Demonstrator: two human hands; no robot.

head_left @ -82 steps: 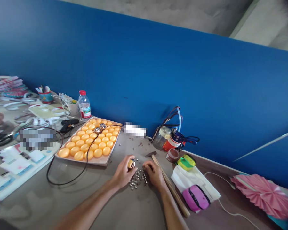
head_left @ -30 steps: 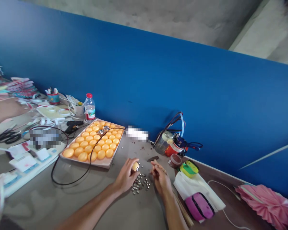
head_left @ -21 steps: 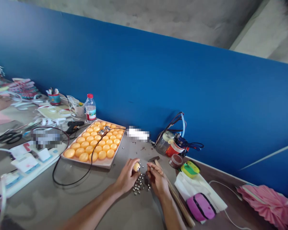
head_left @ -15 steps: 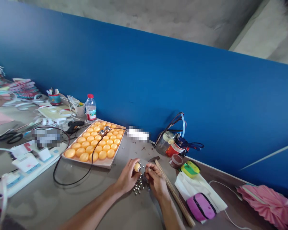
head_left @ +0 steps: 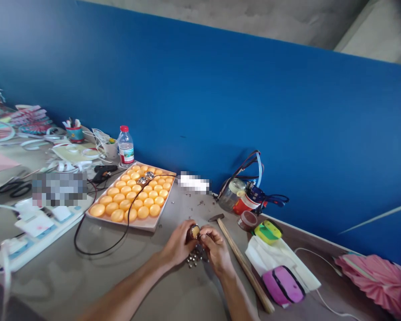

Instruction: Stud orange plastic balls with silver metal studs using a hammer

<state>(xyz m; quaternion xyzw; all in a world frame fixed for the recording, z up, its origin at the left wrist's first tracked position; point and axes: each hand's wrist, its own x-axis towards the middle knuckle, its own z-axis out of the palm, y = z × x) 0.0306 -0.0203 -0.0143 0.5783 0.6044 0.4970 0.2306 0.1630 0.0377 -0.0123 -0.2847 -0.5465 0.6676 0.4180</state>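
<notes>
My left hand (head_left: 177, 244) grips a small orange ball (head_left: 194, 231) partly covered with shiny studs, just above the table. My right hand (head_left: 214, 248) is pinched shut against that ball, thumb and fingers pressed to its side; what it pinches is too small to name. A heap of small silver studs (head_left: 194, 259) lies on the table under both hands. A wooden-handled hammer (head_left: 243, 264) lies just right of my right hand.
A tray (head_left: 143, 224) of several orange balls stands to the left, a black cable looped across it. Water bottle (head_left: 126, 146), glue gun (head_left: 104, 169), jars and cords (head_left: 241, 196) line the blue wall. A pink case (head_left: 283, 285) on white paper and a pink fan (head_left: 381, 276) lie right.
My right hand has moved left from the stud heap and closed against the ball in my left hand. The view has shifted slightly.
</notes>
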